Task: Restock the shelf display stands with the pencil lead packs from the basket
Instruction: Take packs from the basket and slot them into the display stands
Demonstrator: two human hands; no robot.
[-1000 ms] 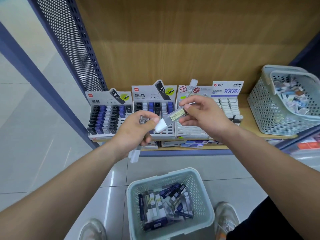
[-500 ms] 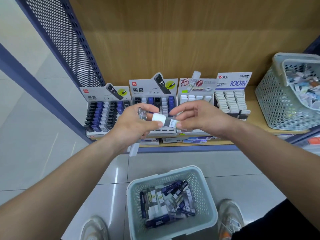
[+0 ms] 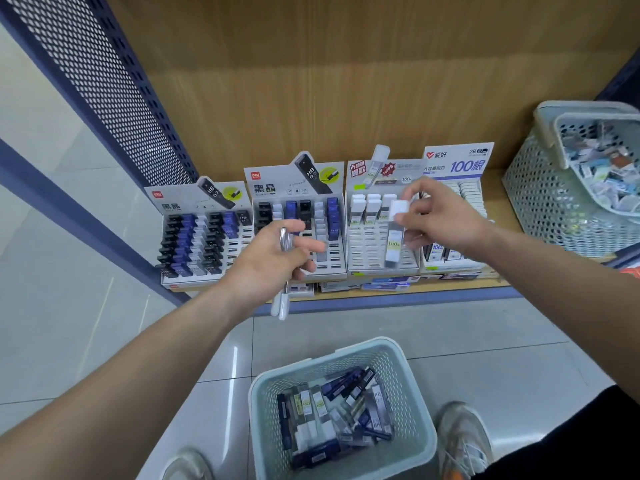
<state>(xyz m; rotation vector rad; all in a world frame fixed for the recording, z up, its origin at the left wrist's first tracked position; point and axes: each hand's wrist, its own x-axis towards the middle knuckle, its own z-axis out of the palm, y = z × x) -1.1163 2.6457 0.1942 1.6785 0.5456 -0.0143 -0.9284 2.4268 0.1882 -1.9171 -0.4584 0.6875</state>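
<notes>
Right hand (image 3: 441, 218) holds pack (image 3: 394, 237) before white stand (image 3: 363, 245); left hand (image 3: 270, 263) grips spare packs (image 3: 281, 305).

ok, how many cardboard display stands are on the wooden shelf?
4, in one row on the wooden shelf: leftmost stand, second stand, third stand, rightmost stand, partly behind the right hand. No more in view.

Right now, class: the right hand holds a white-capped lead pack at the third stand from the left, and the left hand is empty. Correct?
No. In the head view the left hand grips several spare packs, so it is not empty. The right hand does hold a white-capped lead pack at the third stand.
</notes>
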